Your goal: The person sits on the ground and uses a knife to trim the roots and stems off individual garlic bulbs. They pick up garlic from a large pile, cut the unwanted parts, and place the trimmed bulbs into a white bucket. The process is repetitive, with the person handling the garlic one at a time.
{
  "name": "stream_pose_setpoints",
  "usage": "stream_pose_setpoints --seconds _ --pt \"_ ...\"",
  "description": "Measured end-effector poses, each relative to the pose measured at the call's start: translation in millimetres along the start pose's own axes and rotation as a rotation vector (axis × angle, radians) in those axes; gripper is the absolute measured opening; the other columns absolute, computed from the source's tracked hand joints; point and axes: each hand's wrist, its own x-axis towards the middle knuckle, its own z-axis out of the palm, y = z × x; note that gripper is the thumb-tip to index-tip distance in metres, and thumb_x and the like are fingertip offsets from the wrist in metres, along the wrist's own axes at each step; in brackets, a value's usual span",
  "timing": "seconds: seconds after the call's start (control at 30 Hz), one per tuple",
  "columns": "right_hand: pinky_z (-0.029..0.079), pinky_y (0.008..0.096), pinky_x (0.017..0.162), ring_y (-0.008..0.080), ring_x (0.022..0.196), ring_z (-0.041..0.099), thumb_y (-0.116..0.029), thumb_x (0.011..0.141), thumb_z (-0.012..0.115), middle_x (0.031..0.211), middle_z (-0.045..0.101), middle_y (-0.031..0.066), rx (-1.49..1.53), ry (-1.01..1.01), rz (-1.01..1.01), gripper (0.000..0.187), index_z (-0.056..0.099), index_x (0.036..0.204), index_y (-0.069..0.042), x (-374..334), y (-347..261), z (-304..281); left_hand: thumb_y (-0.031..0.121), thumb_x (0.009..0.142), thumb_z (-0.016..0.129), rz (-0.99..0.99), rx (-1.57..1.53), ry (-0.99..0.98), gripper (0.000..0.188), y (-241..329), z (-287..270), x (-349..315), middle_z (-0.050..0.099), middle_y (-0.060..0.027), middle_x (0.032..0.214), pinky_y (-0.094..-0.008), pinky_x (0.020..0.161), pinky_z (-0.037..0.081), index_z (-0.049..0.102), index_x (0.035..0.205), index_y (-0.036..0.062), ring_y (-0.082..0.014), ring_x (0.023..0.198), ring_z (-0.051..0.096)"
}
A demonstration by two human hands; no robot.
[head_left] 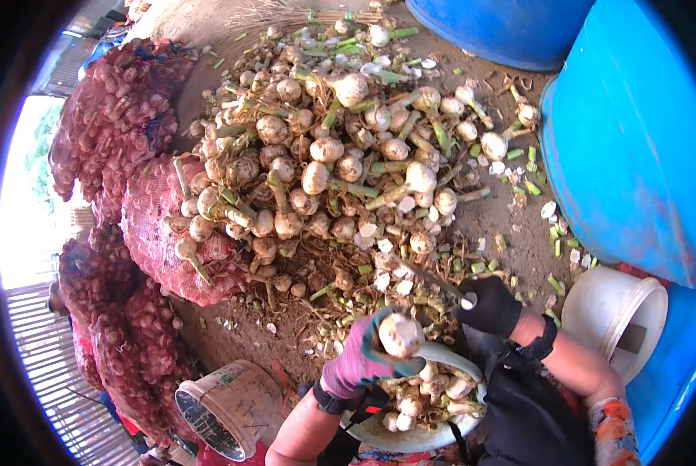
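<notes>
Garlic bulb (401, 335), cupped in the left hand (363, 353), fingers half-curled around it; right hand (490, 307), fingers closed on a knife (433, 281) whose blade slants forward of them. Sound cutting likely wants a firm grip and left fingertips clear of the edge.

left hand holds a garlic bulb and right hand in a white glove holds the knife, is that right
Not white: the head view shows the right hand in a black glove, holding the knife; the left hand holds a garlic bulb.
</notes>
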Motion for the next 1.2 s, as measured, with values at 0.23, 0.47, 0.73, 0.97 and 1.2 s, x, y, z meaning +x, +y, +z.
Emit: stream_pose_setpoints --seconds 0.23,0.47,0.73,0.97,1.2 --pt "0.047 0.0279 0.059 0.0133 0.062 0.059 -0.016 0.066 0.074 0.068 0.062 0.0055 0.397 -0.207 -0.068 0.021 0.066 0.082 -0.005 -2.6 -42.4 -5.6 0.058 0.075 0.061 0.086 -1.003 0.164 0.069 0.8 32.9 22.4 0.053 -0.0071 0.082 -0.0368 0.072 0.044 0.049 0.115 0.0039 -0.0216 0.075 0.053" --pt "0.044 0.0295 0.055 0.0135 0.058 0.054 -0.015 0.065 0.074 0.062 0.057 0.0028 0.482 -0.093 0.093 0.021 0.058 0.073 -0.005 -2.2 -18.5 -9.0 0.038 0.079 0.062 -0.078 -0.842 0.139 0.045 -3.4 16.8 9.5 0.058 -0.0141 0.108 -0.0499 0.089 0.046 0.056 0.102 0.0011 -0.0302 0.112 0.052" --pt "0.047 0.0343 0.056 0.0247 0.059 0.061 -0.020 0.069 0.071 0.063 0.061 0.0123 0.386 -0.024 0.000 0.018 0.062 0.073 -0.005 4.1 -17.0 -8.5 0.007 0.077 0.063 -0.257 -0.548 0.489 0.019 -15.3 24.2 6.1 0.061 -0.0095 0.081 -0.0324 0.063 0.051 0.057 0.094 0.0004 -0.0182 0.068 0.061" --pt "0.048 0.0371 0.059 0.0321 0.060 0.060 -0.031 0.068 0.066 0.063 0.060 0.0190 -0.092 -0.405 0.090 0.034 0.062 0.079 0.001 -13.1 30.2 25.2 0.015 0.074 0.064 0.168 -0.341 -0.092 0.025 2.0 11.2 0.3 0.062 -0.0144 0.094 -0.0349 0.075 0.047 0.057 0.093 -0.0007 -0.0231 0.082 0.060" --pt "0.048 0.0369 0.062 0.0302 0.061 0.061 -0.027 0.061 0.071 0.065 0.061 0.0192 0.161 -0.329 0.384 0.033 0.063 0.075 0.002 8.5 11.8 -1.6 0.017 0.070 0.075 -0.014 0.782 0.418 0.044 -59.8 -58.3 6.2 0.060 -0.0118 0.104 -0.0330 0.085 0.048 0.058 0.108 0.0046 -0.0260 0.096 0.059"
